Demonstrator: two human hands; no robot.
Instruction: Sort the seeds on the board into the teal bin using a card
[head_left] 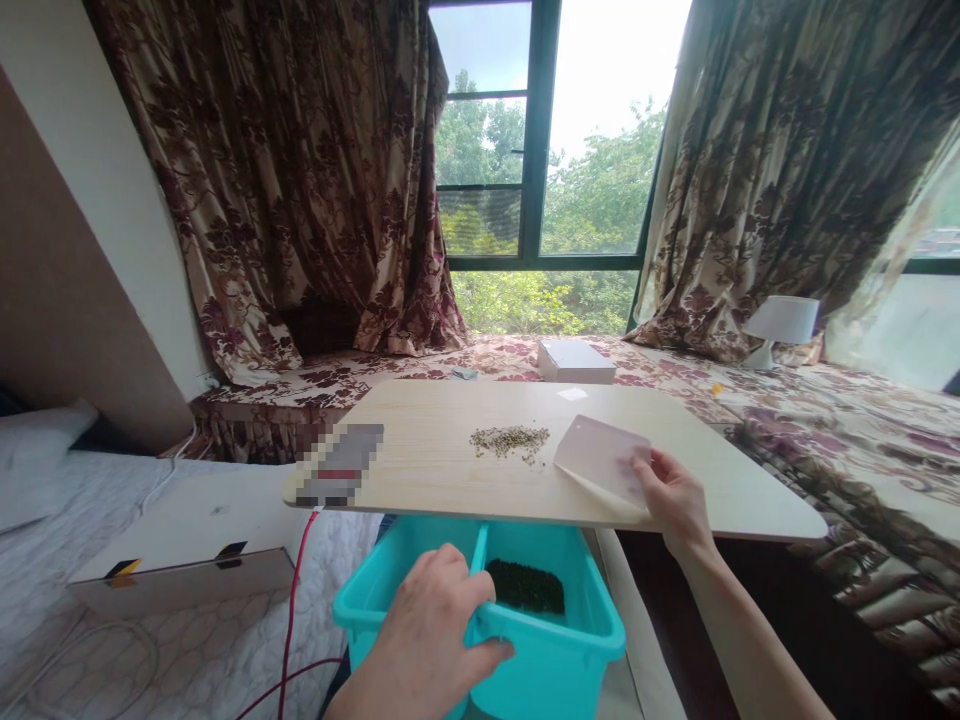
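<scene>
Seeds (512, 440) lie loose on the pale tabletop (431, 420), left of the plastic sheet (600, 458) and just above the teal bin (551, 650) in view. Progress, as judged: partway at most. Dark granules (527, 586) already sit in the bin's right compartment; the whole visible patch of seeds is outside it. Whether any seeds are mixed among the granules, cannot tell; left compartment partly hidden by the hand. Amount left beyond this patch unknown. Right hand (675, 500) has the translucent sheet pinched at its right side, thumb against fingers; the sheet's near left corner is close to the patch, apart from its main part. Left hand (431, 625) closed over the bin's near rim at the divider, thumb on the outside. Seeds: small, roundish, drab green to tan, in a sideways band, densest mid-patch, thinning to scattered single grains at the edges, a few strays nearer the sheet. Surface detail too small to read.
</scene>
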